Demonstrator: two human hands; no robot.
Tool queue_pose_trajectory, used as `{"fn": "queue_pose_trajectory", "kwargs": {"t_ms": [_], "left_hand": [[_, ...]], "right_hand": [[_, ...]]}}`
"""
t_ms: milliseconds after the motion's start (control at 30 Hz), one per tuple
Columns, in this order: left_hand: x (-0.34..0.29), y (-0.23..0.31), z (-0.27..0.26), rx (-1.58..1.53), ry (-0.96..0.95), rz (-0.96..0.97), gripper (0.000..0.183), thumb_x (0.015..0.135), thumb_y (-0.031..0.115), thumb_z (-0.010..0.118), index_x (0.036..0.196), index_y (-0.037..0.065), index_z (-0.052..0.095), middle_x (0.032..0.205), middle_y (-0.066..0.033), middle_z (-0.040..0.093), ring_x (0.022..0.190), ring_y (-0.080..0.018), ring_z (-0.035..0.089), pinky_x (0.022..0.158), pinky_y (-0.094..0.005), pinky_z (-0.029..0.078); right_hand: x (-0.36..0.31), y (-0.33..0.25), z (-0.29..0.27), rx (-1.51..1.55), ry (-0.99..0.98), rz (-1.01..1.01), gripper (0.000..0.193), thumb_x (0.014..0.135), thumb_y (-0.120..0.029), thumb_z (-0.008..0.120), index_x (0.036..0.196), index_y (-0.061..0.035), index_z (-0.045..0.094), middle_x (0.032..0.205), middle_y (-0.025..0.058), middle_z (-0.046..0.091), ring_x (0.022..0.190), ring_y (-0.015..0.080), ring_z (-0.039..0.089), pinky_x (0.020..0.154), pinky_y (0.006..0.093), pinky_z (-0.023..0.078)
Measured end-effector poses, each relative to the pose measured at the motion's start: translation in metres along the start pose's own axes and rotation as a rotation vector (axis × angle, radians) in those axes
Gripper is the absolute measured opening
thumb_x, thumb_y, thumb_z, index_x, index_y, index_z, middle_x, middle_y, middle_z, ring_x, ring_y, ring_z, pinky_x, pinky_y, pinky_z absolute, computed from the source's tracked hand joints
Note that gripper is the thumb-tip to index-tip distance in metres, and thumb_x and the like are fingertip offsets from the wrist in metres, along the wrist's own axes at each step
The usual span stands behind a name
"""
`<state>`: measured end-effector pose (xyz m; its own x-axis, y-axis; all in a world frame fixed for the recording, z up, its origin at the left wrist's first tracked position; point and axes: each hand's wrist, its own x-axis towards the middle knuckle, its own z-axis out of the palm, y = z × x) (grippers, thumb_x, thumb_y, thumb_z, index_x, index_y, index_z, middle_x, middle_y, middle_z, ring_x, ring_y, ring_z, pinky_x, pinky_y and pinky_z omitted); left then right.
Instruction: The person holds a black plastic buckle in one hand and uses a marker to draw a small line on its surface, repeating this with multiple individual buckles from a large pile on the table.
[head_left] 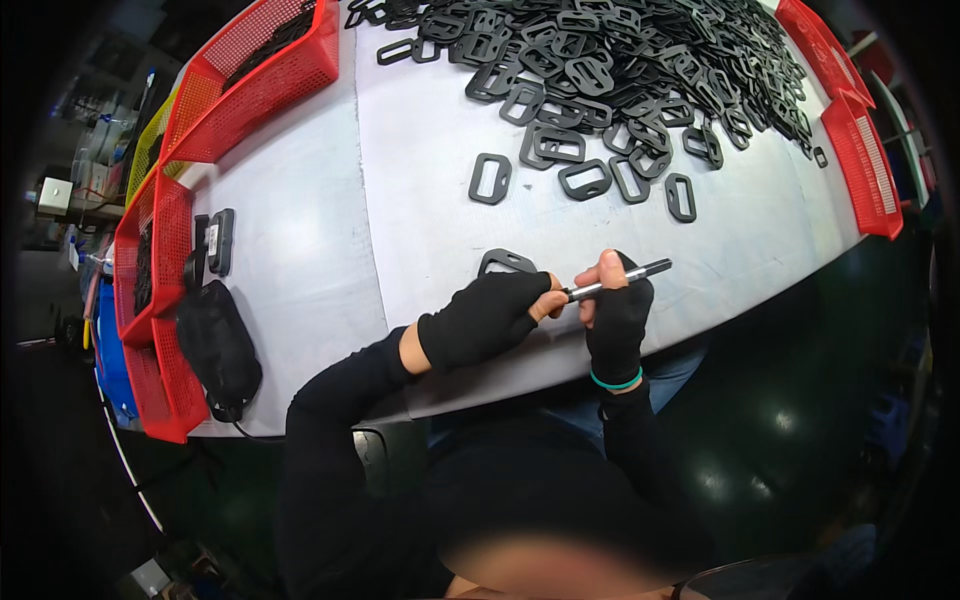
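Over the white tabletop, left hand and right hand pinch a silver-and-black pen (best kept straight between them).

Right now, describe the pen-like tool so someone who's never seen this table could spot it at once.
From the big heap of black loops on the white table, come down to the table's near edge. There, the left hand and right hand, both black-gloved, hold the pen-like tool between them. It is slim, straight and partly silver, unlike the flat, black loops.
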<state>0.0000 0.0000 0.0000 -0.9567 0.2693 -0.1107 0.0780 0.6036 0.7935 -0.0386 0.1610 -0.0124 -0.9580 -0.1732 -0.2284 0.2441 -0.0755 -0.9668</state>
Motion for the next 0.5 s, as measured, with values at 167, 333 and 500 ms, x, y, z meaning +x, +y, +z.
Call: {"fn": "queue_pose_trajectory", "kwargs": {"t_ms": [167,333,500], "left_hand": [[0.015,0.011,-0.033,-0.722,-0.426,-0.224,0.041,0.098,0.039,0.034,0.079,0.007,0.05,0.059,0.0028,0.038,0.051,-0.0088,0.038,0.05,-0.0242,0.035],[0.014,0.005,-0.061,-0.758,-0.53,-0.261,0.041,0.097,0.039,0.037,0.074,0.006,0.047,0.056,0.0033,0.035,0.048,-0.0074,0.039,0.046,-0.0226,0.035],[-0.008,-0.071,-0.091,-0.37,0.049,-0.455,0.034,0.093,0.035,0.049,0.084,0.004,0.061,0.065,-0.0004,0.054,0.054,-0.0078,0.051,0.054,-0.0232,0.044]], "right_hand": [[0.006,-0.02,0.007,0.033,0.004,-0.163,0.046,0.092,-0.036,0.048,0.066,0.0006,0.058,0.045,0.002,0.045,0.039,0.0069,0.041,0.039,0.0217,0.03],[0.028,-0.018,-0.001,0.053,-0.047,-0.223,0.042,0.091,-0.034,0.05,0.072,0.0019,0.059,0.049,0.0019,0.048,0.04,0.007,0.042,0.04,0.0218,0.03],[0.061,-0.037,-0.075,0.546,0.231,-0.49,0.035,0.094,-0.028,0.043,0.07,-0.0036,0.046,0.05,0.0023,0.037,0.04,0.0091,0.033,0.038,0.0208,0.024]]}}
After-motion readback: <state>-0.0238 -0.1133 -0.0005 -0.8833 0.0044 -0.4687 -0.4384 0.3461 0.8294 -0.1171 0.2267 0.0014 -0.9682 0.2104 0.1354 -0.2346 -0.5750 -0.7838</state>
